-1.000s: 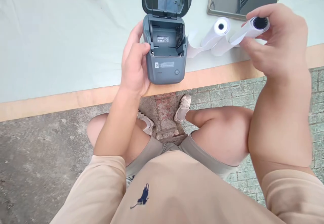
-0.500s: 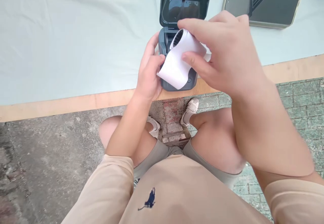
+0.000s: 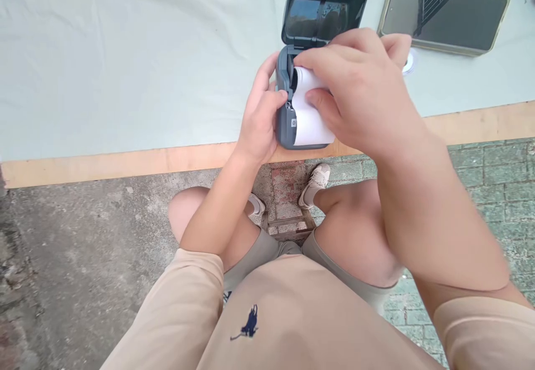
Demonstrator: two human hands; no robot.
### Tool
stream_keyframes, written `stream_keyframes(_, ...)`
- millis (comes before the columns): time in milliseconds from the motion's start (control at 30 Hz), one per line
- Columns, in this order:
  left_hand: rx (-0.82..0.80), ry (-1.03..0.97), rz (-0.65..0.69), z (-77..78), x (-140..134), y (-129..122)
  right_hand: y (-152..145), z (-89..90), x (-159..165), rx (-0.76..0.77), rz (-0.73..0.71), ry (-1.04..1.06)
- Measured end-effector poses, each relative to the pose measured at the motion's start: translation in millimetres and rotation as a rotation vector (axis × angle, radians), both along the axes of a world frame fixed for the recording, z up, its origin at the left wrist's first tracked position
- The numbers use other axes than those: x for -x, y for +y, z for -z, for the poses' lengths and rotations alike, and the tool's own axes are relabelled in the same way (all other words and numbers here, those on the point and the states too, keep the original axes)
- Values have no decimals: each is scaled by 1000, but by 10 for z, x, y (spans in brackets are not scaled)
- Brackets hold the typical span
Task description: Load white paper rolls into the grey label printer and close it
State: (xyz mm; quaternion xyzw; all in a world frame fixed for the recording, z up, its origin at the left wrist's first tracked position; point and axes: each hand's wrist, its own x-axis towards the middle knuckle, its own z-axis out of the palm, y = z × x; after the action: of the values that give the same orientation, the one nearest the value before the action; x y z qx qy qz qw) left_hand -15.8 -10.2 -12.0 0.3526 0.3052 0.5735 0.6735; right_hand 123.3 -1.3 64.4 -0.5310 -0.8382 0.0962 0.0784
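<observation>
A small dark grey label printer stands at the table's front edge, its hinged lid tipped back. My left hand grips the printer's left side, thumb on the rim of the compartment. In my right hand is a white paper roll, pinched between thumb and fingers. The roll sits in the printer's compartment, or just over it; its right end is hidden behind my fingers. Its loose end hangs forward over the printer's front.
A phone in a clear case lies at the back right. Beside my right hand a small white round piece partly shows. A pale cloth covers the table, with a wooden front edge.
The paper roll, tilted above the printer before, is now straighter and lower in the compartment. The printer, phone and my hands appear shifted slightly right in view.
</observation>
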Motion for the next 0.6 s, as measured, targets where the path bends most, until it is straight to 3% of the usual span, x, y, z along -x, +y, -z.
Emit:
stream_keyframes(167,-3,92,-20,37,7,4,-6,-44,-60,-61,47,113)
stream_keyframes(367,-48,158,4,60,21,20,-58,-24,-145,24,-119,61)
stream_keyframes(500,-30,167,12,17,24,1,-21,-16,-206,-275,-22,287)
stream_keyframes(600,-45,114,43,-20,17,-17,13,-38,-244,-313,-24,412)
